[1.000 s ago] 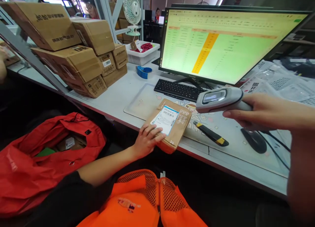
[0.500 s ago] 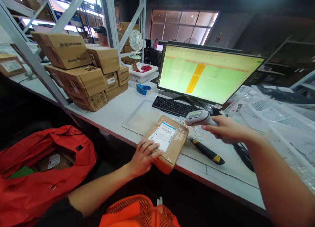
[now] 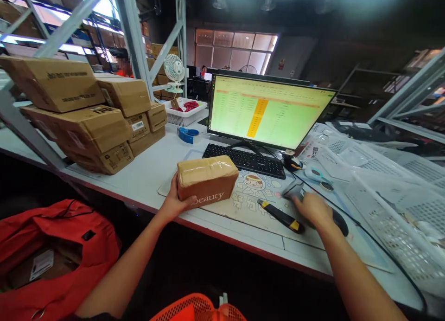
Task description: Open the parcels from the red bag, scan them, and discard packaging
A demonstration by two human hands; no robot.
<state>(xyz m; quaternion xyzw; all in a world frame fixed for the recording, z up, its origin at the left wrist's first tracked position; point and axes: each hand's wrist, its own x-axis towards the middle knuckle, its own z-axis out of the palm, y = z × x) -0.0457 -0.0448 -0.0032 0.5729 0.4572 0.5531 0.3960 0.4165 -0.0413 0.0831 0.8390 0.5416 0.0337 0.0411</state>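
My left hand [image 3: 176, 201] grips the left end of a small cardboard box [image 3: 208, 184], its thumb on the front face where the word "beauty" is printed. The box sits upright on the desk mat [image 3: 248, 212], its taped top facing up. My right hand [image 3: 315, 209], slightly blurred, is closed around a grey handheld barcode scanner [image 3: 292, 189], low over the mat. A black and yellow utility knife [image 3: 281, 216] lies between the box and my right hand. Partly covered by my right wrist is a black computer mouse [image 3: 340, 222].
A monitor [image 3: 267, 112] and keyboard [image 3: 245, 159] stand behind the box. Stacked cartons [image 3: 79, 126], a blue tape dispenser [image 3: 187, 135] and a white basket [image 3: 186, 113] are leftward. Plastic crates [image 3: 392, 209] line the right. A red bag [image 3: 100, 233] holding parcels hangs below left.
The box has been turned: its labelled face no longer shows, and it sits farther onto the mat. My right hand has lowered the scanner towards the mat. The view has shifted right.
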